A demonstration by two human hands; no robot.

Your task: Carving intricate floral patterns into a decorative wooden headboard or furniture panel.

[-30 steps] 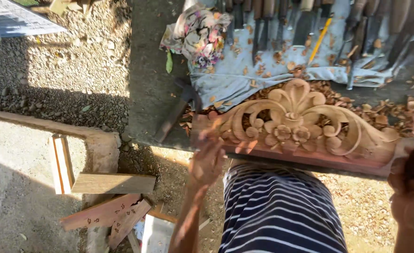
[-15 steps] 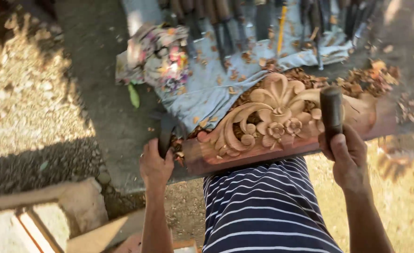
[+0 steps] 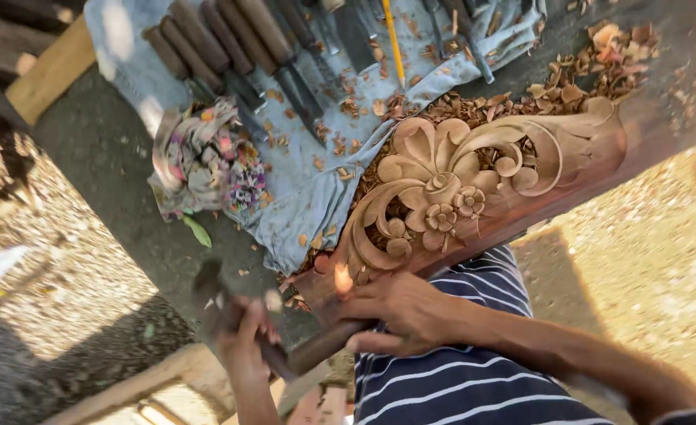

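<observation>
**Carved wood under both hands**

Reddish-brown timber fills the middle of the view: a long carved wooden panel with raised leaf scrolls and small flowers (image 3: 458, 189) lies slanting across the dark work surface (image 3: 127, 173), its near end over the person's lap in a navy-and-white striped shirt (image 3: 458, 378).

The right hand (image 3: 399, 311) is curled shut around a dark rounded wooden handle (image 3: 324, 346) just below the panel's near left end, knuckles touching or almost touching the carved edge. The left hand (image 3: 241, 334) is blurred; its fingers look closed around a dark tool (image 3: 210, 287) whose head rises above the fist, but the grip cannot be made out exactly.

Behind the panel, a pale blue cloth (image 3: 324, 157) carries a row of dark-handled chisels (image 3: 230, 47) and a yellow pencil (image 3: 393, 39). A crumpled flowered rag (image 3: 206, 157) lies just beside the cloth's left edge, and wood chips (image 3: 537, 98) are scattered along the panel's far side.

The panel looks stiff, dense and fairly heavy. Its scroll tips and flower petals stand proud and thin, so they are likely to chip if knocked or gripped. The plain lower rail and the uncarved ends seem the safest places to take hold.
</observation>
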